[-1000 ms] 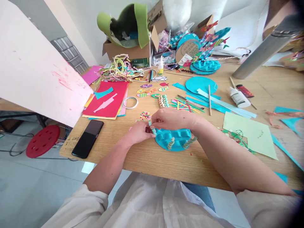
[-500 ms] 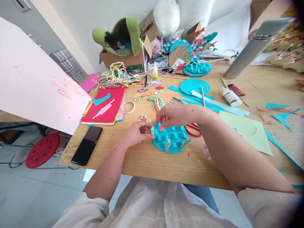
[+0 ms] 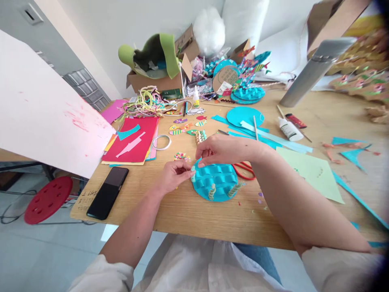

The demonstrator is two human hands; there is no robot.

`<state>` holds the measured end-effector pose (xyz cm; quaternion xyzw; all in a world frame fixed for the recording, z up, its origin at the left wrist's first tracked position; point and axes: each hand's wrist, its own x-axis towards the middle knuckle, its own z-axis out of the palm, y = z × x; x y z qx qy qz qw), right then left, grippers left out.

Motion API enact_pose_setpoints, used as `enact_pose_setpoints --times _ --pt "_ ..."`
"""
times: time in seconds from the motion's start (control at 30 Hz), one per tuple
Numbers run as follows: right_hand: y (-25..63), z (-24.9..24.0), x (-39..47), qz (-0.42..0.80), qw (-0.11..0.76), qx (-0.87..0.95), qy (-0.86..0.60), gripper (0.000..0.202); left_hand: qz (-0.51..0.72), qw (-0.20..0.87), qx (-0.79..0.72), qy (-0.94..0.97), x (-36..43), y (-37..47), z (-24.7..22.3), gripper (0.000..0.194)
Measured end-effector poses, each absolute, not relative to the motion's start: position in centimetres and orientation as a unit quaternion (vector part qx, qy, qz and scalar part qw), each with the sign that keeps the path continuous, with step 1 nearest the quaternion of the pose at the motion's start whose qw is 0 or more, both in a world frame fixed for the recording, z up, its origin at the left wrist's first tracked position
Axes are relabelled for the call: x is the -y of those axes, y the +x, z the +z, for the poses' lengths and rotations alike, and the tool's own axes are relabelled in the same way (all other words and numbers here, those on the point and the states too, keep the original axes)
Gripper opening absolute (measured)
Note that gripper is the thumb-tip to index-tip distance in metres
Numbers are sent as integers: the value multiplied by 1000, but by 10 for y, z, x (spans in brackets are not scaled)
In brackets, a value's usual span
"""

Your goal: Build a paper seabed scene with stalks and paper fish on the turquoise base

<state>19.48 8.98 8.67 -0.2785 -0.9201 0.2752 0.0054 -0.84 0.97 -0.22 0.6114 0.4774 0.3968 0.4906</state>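
Observation:
A round blue disc with woven paper strips (image 3: 216,182) lies on the wooden table. Two pale twisted pieces stand near its front edge, one at the middle (image 3: 212,192) and one at the right (image 3: 235,189). At the disc's left edge, my left hand (image 3: 177,175) pinches a small pale green twisted piece (image 3: 193,173) between thumb and fingertips. My right hand (image 3: 209,151) is over the disc's back left edge with its fingers curled together; what they hold, if anything, is hidden. Red-handled scissors (image 3: 245,170) lie partly under my right forearm.
Paper fish (image 3: 180,121) and a tape ring (image 3: 161,142) lie behind my hands. A phone (image 3: 108,194) and red paper (image 3: 130,140) are at left. On the right are a glue bottle (image 3: 291,129), a steel flask (image 3: 313,73) and green paper (image 3: 310,174).
The view has shifted slightly. The pale green piece at my left fingertips now sits lower against the disc's left edge. My right hand stays curled above the disc.

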Motion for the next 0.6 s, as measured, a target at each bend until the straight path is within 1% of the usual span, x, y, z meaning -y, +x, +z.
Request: enact_pose_setpoints --times 0.13,0.3,0.53,0.6 --pt "213 99 -98 278 61 901 -328 26 394 508 -471 605 -10 -9 -5 27" --pt "219 103 -102 275 111 861 -413 27 394 524 -476 587 -11 -10 -6 30" --pt "213 79 -123 279 113 819 -489 22 406 515 -482 581 -11 -11 -7 28" --pt "207 72 -133 252 85 812 -520 23 409 512 -481 582 -11 -11 -7 28"
